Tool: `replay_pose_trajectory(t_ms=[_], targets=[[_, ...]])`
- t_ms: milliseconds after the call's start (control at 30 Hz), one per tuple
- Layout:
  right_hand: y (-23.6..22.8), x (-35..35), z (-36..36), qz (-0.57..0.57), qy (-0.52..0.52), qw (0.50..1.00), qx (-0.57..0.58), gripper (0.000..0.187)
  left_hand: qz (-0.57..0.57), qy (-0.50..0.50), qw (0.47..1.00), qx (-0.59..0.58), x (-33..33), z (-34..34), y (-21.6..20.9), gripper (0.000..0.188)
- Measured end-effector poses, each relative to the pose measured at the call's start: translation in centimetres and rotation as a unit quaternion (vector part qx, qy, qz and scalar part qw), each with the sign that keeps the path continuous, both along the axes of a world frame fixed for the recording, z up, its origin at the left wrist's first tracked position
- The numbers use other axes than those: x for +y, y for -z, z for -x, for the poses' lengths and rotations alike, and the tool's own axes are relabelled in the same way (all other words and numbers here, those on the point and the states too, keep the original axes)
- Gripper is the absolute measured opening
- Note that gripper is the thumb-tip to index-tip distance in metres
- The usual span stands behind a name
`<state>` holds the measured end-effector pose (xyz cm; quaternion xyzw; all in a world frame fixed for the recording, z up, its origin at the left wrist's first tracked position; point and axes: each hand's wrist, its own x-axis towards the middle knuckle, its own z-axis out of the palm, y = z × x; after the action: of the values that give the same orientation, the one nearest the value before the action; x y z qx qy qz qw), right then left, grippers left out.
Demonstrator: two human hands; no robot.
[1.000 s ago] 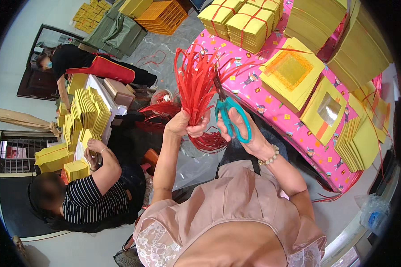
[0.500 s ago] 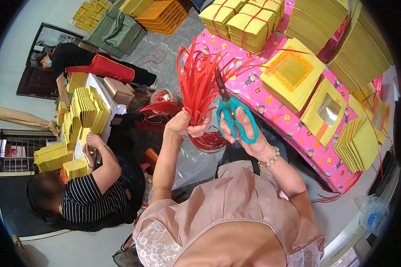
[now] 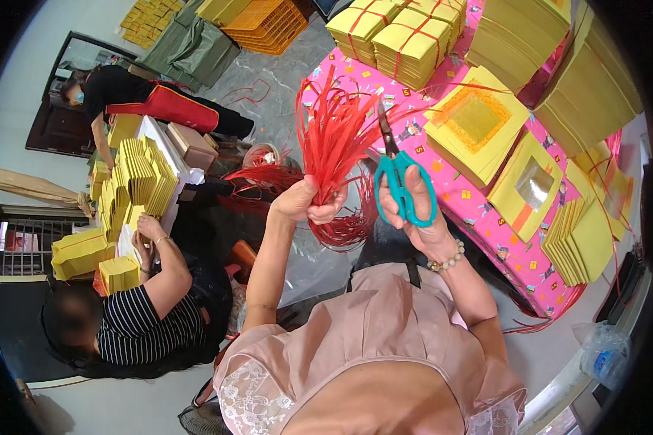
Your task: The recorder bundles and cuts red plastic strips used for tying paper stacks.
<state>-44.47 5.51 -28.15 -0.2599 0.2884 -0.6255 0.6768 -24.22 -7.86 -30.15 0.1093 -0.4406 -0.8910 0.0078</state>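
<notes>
My left hand (image 3: 310, 201) is closed round the middle of a bundle of red ribbon strips (image 3: 331, 138). Loose ends fan upward above the fist, and more strands hang below it. In my right hand (image 3: 416, 210) I hold scissors (image 3: 395, 185) with teal handles, fingers through the loops. Their dark blades point up and look closed, standing a little to the right of the bundle. A long strand trails from the bundle across to the paper stacks on the table.
To the right, a pink patterned table (image 3: 479, 239) carries yellow paper stacks (image 3: 479, 123) and tied yellow bundles (image 3: 410, 47). At left, a person in a striped top (image 3: 152, 312) handles folded yellow paper; another person (image 3: 149, 101) bends behind. An orange crate (image 3: 265, 27) stands at the back.
The scissors have moved right, away from the ribbon bundle, and their blades now stand clear of it. My left hand keeps its hold almost in place.
</notes>
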Motion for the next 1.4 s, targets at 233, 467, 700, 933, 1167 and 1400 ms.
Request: replay_pose_trajectory(t_ms=[233,467,700,933,1167,1400], targets=[[0.2,1.6,2.0,0.044,0.026,0.999,-0.017,0.054,0.147,-0.129,0.974,-0.112,0.9,1.4,0.0,0.064],[-0.6,3.9,2.4,0.065,-0.021,0.997,0.037,0.066,0.204,-0.183,0.950,-0.151,1.5,2.7,0.1,0.051],[-0.9,3.9,1.5,0.050,-0.063,0.993,0.090,0.063,0.270,-0.240,0.914,-0.185,2.5,4.1,0.1,0.040],[-0.4,2.7,1.0,0.015,-0.038,0.993,0.107,0.053,0.440,-0.285,0.834,-0.173,3.8,5.7,0.9,0.033],[-0.2,2.1,0.9,-0.021,0.012,0.996,0.080,0.050,0.482,-0.285,0.799,-0.217,4.8,6.4,0.5,0.030],[-0.4,2.4,0.4,-0.019,0.062,0.994,0.089,0.039,0.472,-0.296,0.803,-0.210,4.6,6.3,1.5,0.030]])
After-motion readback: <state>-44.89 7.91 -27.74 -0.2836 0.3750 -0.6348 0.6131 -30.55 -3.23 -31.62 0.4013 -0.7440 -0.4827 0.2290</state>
